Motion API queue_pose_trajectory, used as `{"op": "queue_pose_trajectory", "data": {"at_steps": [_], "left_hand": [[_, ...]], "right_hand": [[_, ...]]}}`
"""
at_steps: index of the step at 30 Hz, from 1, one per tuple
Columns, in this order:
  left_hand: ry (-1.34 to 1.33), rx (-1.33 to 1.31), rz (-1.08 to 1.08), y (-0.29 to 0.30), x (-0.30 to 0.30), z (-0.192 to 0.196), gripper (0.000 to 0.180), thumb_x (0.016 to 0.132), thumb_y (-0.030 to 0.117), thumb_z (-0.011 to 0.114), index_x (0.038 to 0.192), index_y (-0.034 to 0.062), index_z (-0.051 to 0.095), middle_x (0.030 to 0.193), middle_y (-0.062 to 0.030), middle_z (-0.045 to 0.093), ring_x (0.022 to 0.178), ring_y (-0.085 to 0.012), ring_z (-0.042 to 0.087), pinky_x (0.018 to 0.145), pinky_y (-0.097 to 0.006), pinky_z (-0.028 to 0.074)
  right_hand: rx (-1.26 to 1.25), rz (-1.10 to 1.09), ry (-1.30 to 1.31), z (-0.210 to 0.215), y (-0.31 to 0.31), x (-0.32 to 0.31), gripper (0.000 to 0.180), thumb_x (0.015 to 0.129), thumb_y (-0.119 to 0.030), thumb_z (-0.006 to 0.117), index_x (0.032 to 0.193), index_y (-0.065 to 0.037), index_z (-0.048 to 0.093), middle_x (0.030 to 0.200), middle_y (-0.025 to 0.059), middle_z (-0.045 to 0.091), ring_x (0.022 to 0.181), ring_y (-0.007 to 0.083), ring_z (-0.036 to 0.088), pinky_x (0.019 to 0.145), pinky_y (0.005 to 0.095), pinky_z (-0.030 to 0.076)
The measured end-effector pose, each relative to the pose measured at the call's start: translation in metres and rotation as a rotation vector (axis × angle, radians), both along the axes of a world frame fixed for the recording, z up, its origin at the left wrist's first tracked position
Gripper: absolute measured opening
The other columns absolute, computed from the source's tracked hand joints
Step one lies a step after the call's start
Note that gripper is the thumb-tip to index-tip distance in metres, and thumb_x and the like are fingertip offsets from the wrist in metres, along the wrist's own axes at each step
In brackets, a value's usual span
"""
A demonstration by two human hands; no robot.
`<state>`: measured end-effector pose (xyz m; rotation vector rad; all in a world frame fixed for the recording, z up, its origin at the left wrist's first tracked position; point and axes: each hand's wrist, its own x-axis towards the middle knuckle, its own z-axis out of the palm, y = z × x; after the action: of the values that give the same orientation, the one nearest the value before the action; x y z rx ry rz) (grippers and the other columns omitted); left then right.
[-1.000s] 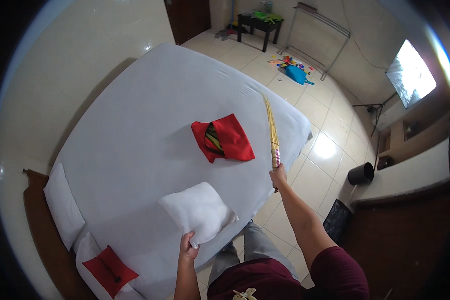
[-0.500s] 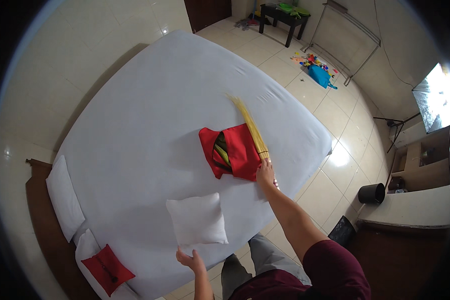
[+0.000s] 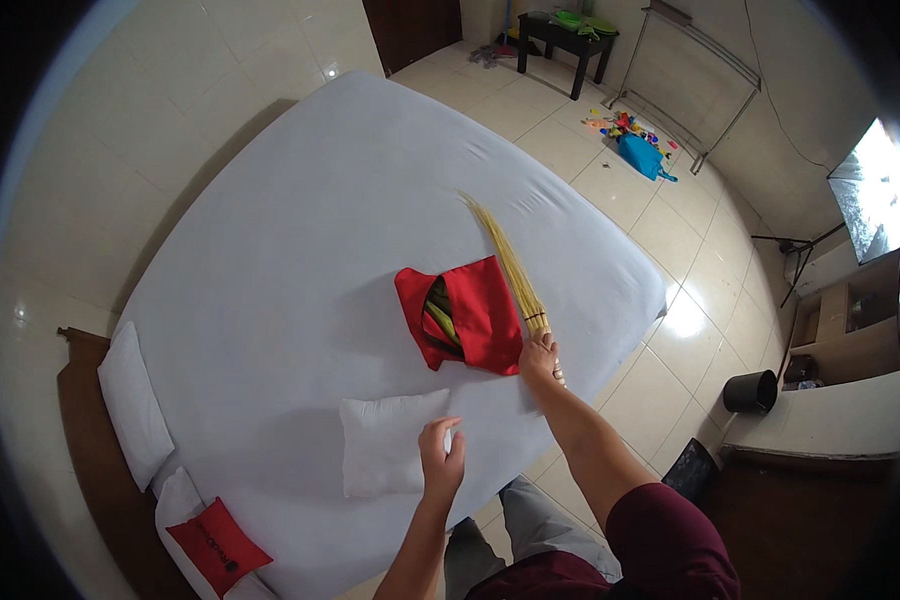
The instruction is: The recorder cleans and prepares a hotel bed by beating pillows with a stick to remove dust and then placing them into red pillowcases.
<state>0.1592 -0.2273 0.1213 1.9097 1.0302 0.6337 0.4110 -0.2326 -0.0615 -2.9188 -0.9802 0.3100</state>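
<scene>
Head view: right hand (image 3: 539,357) closed around a broom (image 3: 513,270), left hand (image 3: 439,458) half-curled, empty, over white pillow (image 3: 378,450)

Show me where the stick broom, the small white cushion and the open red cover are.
Stick broom (image 3: 516,275): head view, on its yellow bristles.
Small white cushion (image 3: 384,447): head view, on its upper face.
Open red cover (image 3: 485,313): head view, on the red fabric right of its opening.

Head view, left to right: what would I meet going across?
Red rectangular cushion, plain white square cushion, long yellow straw broom in the right hand, bright blue bag, round black bin.
</scene>
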Motion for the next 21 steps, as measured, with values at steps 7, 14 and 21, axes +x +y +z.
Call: {"op": "queue_pose_trajectory", "data": {"at_steps": [7, 14, 21], "left_hand": [[-0.096, -0.554, 0.132, 0.034, 0.024, -0.022, 0.044, 0.084, 0.027, 0.056, 0.121, 0.0052, 0.045, 0.114, -0.0090, 0.052, 0.107, -0.0199, 0.049, 0.087, -0.033, 0.040], [-0.123, -0.501, 0.293, 0.040, 0.012, -0.035, 0.039, 0.091, 0.020, 0.046, 0.125, 0.0018, 0.041, 0.112, -0.0114, 0.056, 0.099, -0.0221, 0.054, 0.086, -0.032, 0.041], [0.351, -0.252, 0.165, 0.061, 0.004, 0.004, 0.050, 0.094, 0.033, 0.035, 0.131, 0.0008, 0.032, 0.124, -0.0196, 0.046, 0.113, -0.0329, 0.046, 0.095, -0.037, 0.035]], "right_hand": [[0.937, 0.749, 0.348, 0.122, 0.011, -0.053, 0.019, 0.060, -0.003, 0.061, 0.078, -0.004, 0.054, 0.093, 0.0124, 0.056, 0.093, 0.0323, 0.052, 0.081, 0.0402, 0.045], [0.815, 0.606, 0.970, 0.147, -0.029, -0.071, 0.016, 0.069, -0.010, 0.066, 0.082, -0.004, 0.059, 0.089, 0.0085, 0.062, 0.089, 0.0277, 0.058, 0.081, 0.0346, 0.045], [0.178, -0.101, 0.322, 0.043, -0.071, -0.005, 0.060, 0.072, -0.003, 0.051, 0.127, -0.013, 0.033, 0.119, 0.0186, 0.044, 0.107, 0.0354, 0.045, 0.085, 0.0414, 0.043]]}}
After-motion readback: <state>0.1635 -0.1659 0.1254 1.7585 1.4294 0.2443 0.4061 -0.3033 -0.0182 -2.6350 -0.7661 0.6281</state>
